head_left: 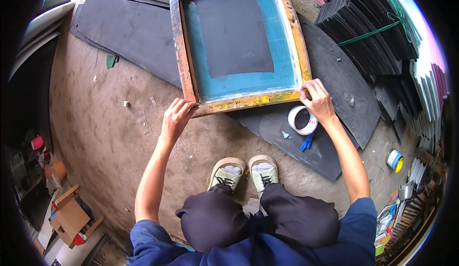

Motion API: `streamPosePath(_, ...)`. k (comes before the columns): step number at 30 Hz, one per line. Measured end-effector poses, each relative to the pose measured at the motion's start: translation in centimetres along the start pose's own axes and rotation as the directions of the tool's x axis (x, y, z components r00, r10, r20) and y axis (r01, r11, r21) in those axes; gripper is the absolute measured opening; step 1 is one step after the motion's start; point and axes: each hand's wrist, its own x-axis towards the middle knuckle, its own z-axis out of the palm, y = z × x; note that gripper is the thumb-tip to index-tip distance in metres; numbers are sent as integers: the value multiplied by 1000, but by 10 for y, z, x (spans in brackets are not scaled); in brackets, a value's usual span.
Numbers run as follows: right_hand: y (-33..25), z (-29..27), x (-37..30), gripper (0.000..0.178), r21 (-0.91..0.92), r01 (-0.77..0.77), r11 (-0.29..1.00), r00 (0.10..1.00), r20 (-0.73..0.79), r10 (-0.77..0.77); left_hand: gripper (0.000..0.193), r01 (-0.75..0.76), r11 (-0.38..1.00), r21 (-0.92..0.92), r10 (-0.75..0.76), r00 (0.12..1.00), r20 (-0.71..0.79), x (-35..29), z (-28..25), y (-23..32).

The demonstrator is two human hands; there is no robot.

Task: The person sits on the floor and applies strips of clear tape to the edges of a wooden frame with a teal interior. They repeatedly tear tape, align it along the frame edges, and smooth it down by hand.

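A screen printing frame (256,102) of worn, paint-stained wood lies across black sheets in front of me. Its blue mesh surrounds a large black rectangle. At the near left corner my left hand (178,115) is closed, thumb and fingertips pinched on the wood. My right hand (316,99) grips the near right corner with curled fingers; whether a thin strip is also between them I cannot tell. Just below that hand, a white roll of tape (292,118) lies on its side on a black sheet, beside a small blue strip (307,142).
Large black sheets (129,31) spread over the concrete floor (110,132). Stacked black boards (366,31) tied with green string stand at the right, near a small blue-and-yellow can (395,161). A cardboard box (71,216) sits at the lower left. My shoes (263,174) are close below the frame.
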Motion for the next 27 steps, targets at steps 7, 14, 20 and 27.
streamPosePath(7,7,-8,-2,18,54,21,998,1000,21,-22,17,-2,1000,-13,2,1000,24,0,-1,-2)
streamPosePath(14,4,2,7,19,-38,-16,999,1000,0,16,17,-9,1000,-10,9,999,40,3,0,-5)
streamPosePath(20,34,-11,-18,14,89,-265,960,964,46,261,18,17,999,-28,-15,998,64,-2,2,-6)
streamPosePath(27,21,-19,-31,19,256,-287,923,952,-32,305,26,146,972,-183,-142,989,34,-1,-5,0)
